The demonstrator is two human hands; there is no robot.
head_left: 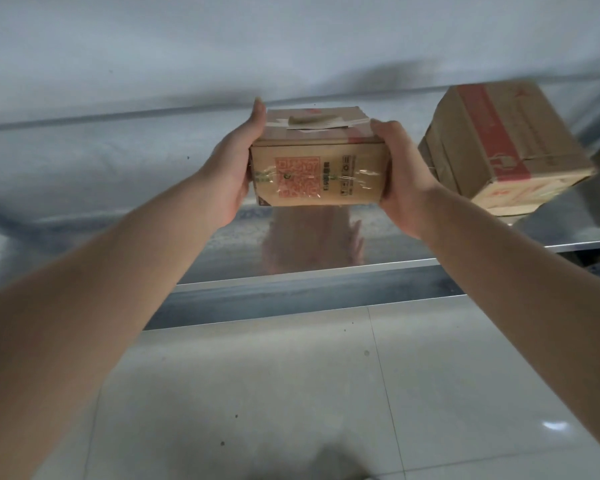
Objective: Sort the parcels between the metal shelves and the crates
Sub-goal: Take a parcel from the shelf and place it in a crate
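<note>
- Small parcel (317, 174), a brown cardboard box with an orange QR code and clear tape on its near face, is held between two bare hands at the middle of the view.
- Left hand (234, 168) grips the box's left side, with the thumb straight along the upper left edge and the fingers hidden behind the box.
- Right hand (404, 174) grips the right side, thumb bent over the top right corner.
- Both forearms reach in from the near corners.
- Metal shelf (326, 289) runs across the view; the small parcel sits at its surface, though it is unclear whether the box touches it.
- Shiny shelf surface shows a blurred reflection of the box and fingers just nearer than the box.
- Larger parcel (499, 147), brown with red bands, stands on the shelf to the right, close to the right hand and turned at an angle.
- Pale tiled floor (257, 393) fills the near part.
- Pale wall (222, 46) lies beyond the shelf.
</note>
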